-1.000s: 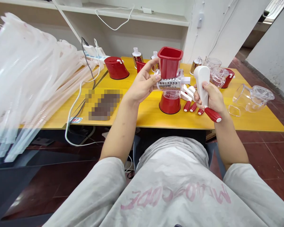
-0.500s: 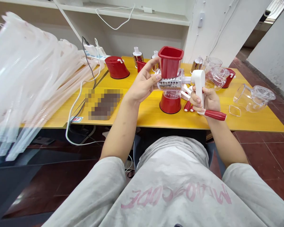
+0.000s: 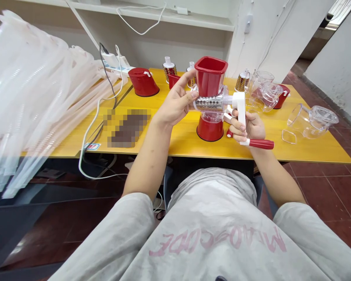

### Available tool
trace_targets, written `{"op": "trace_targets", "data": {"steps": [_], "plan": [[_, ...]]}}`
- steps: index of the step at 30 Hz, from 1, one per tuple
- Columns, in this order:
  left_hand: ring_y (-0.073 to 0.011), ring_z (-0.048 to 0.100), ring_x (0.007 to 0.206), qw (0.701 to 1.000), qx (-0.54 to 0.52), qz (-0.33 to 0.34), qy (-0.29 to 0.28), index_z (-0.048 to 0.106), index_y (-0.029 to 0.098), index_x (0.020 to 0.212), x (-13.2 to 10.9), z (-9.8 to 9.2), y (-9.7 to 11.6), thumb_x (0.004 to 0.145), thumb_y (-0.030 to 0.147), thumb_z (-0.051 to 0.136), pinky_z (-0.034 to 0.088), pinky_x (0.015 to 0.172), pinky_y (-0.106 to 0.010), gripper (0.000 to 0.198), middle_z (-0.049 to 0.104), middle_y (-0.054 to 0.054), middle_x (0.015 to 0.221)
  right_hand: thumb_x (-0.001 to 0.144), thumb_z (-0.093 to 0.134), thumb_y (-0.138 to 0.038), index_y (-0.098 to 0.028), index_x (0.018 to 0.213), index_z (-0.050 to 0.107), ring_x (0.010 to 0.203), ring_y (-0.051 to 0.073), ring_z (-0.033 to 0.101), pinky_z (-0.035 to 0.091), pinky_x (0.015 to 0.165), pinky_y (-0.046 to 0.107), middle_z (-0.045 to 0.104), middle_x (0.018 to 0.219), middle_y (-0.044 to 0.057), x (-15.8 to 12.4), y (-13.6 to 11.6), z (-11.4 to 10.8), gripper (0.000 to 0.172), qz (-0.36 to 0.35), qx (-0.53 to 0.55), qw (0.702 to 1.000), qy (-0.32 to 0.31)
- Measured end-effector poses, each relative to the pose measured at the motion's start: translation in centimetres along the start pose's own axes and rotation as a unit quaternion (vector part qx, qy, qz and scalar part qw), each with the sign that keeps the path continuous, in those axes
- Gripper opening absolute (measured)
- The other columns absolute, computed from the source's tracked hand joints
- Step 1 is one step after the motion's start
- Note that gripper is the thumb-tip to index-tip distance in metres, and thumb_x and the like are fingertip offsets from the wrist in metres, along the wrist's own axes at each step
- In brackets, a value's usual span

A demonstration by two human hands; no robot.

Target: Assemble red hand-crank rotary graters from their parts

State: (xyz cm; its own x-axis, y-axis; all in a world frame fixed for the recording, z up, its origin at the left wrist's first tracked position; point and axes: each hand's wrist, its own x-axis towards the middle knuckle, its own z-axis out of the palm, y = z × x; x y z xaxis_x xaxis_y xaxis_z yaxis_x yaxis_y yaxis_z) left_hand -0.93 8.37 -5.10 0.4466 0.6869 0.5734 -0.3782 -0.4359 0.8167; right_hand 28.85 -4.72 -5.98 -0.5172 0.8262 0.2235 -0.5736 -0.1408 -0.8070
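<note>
A rotary grater (image 3: 211, 74) stands upright on its red base, with a red square hopper on top and a perforated metal drum (image 3: 210, 103) inside its clear body. My left hand (image 3: 178, 97) is closed around the left end of that body, thumb in front and fingers behind. In my right hand (image 3: 249, 125) is a white crank handle (image 3: 241, 113) with a red grip pointing right. The crank's upper end meets the drum's clear shaft; whether it is fully seated I cannot tell. Behind my right fingers lie more white and red crank handles (image 3: 228, 117), partly hidden.
Spare grater drums (image 3: 170, 71) and a red base (image 3: 143, 82) stand at the back of the yellow table (image 3: 181, 146). Clear grater bodies (image 3: 312, 121) and a clear square ring (image 3: 289, 136) lie to the right. Plastic bags (image 3: 41, 89) and a white cable (image 3: 89, 136) are at left.
My right hand has moved the crank handle slightly left, closer to the grater body, and turned it a little. My left hand keeps its hold on the body.
</note>
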Motion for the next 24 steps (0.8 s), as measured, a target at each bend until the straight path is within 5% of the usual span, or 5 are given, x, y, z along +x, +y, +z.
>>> {"op": "trace_targets", "data": {"steps": [8, 15, 24], "plan": [[-0.0508, 0.081, 0.166, 1.000, -0.002, 0.006, -0.016, 0.067, 0.044, 0.176, -0.2, -0.1, 0.3, 0.099, 0.080, 0.105, 0.081, 0.129, -0.067, 0.093, 0.093, -0.010, 0.155, 0.105, 0.085, -0.061, -0.030, 0.111, 0.059, 0.052, 0.013, 0.031, 0.048, 0.050, 0.024, 0.044, 0.067, -0.011, -0.1, 0.5, 1.2, 0.042, 0.018, 0.000, 0.999, 0.042], [-0.0490, 0.085, 0.161, 0.999, -0.019, 0.008, -0.030, 0.066, 0.047, 0.176, 0.1, -0.4, -0.9, 0.098, 0.082, 0.107, 0.084, 0.121, -0.066, 0.095, 0.093, -0.005, 0.154, 0.112, 0.077, -0.054, -0.026, 0.116, 0.065, 0.053, 0.013, 0.038, 0.054, 0.054, 0.026, 0.053, 0.071, -0.009, -0.2, 0.8, 1.4, 0.031, 0.027, -0.008, 0.999, -0.027], [-0.0469, 0.094, 0.144, 0.999, 0.008, 0.013, -0.051, 0.067, 0.048, 0.175, 0.0, -0.7, -0.3, 0.098, 0.083, 0.106, 0.086, 0.113, -0.067, 0.093, 0.096, -0.005, 0.140, 0.105, 0.090, -0.065, -0.025, 0.117, 0.068, 0.065, 0.015, 0.057, 0.065, 0.068, 0.031, 0.065, 0.078, -0.004, -0.6, 0.1, 1.4, 0.048, 0.039, -0.067, 0.997, -0.016]]}}
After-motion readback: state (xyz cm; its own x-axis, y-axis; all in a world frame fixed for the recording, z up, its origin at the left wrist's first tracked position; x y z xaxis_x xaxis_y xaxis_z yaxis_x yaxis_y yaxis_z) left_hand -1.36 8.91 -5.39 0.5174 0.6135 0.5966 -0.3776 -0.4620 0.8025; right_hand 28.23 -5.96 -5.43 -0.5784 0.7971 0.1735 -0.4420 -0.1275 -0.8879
